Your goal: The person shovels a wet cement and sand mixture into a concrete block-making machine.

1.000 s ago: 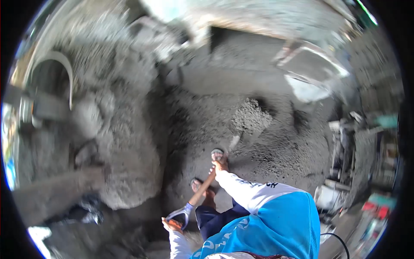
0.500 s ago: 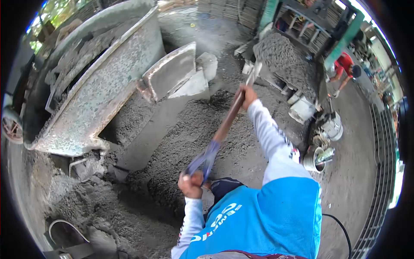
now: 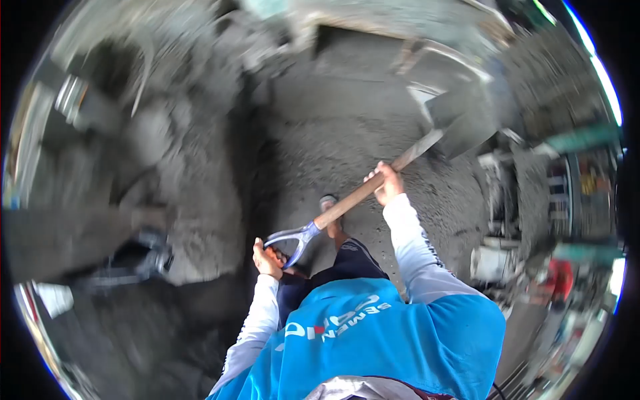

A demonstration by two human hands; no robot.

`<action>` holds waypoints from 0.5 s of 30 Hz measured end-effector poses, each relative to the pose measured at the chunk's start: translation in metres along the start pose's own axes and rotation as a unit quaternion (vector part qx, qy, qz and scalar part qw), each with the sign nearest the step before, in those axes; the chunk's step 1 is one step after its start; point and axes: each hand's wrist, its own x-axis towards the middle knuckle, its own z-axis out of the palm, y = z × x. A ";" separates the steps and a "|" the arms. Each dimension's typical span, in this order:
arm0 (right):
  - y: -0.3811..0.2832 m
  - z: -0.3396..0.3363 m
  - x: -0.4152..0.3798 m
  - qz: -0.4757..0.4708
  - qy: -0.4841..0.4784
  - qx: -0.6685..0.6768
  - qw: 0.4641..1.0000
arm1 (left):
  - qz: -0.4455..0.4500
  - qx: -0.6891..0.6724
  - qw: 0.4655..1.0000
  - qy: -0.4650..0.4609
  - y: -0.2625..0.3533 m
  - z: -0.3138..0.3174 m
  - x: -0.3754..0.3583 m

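Note:
A shovel (image 3: 357,198) slants up to the right in front of my body, with a wooden shaft and a blue-purple D-shaped handle. My left hand (image 3: 268,260) is closed round the grip of that handle, close to my left thigh. Further up, my right hand (image 3: 387,184) wraps round the wooden shaft. The blade (image 3: 467,128) points to the upper right, blurred by motion, over the grey ground. Between my hands, one foot (image 3: 329,203) shows on the ground below the shaft.
Loose grey material (image 3: 193,193) is heaped on the left. A large pale, worn tub (image 3: 413,20) is at the top, smeared by motion. On the far right are a white container (image 3: 495,262) and a person in red (image 3: 561,280).
My view has swung left, so the tub and surroundings sit further right. The shovel has turned to a flatter slant, its blade now on the upper right. Both hands keep their hold.

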 end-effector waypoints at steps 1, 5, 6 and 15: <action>0.055 0.000 0.012 0.068 -0.016 -0.022 0.997 | -0.026 -0.022 0.999 0.041 -0.005 -0.045 0.006; 0.291 -0.026 -0.012 0.220 -0.007 -0.134 0.966 | -0.089 -0.133 0.962 0.220 -0.069 -0.226 -0.033; 0.375 -0.073 -0.014 0.355 -0.001 -0.164 0.921 | -0.083 -0.139 0.946 0.281 -0.082 -0.251 -0.062; 0.561 -0.080 -0.224 0.660 0.051 -0.304 0.686 | 0.108 -0.123 0.779 0.606 -0.135 -0.325 -0.168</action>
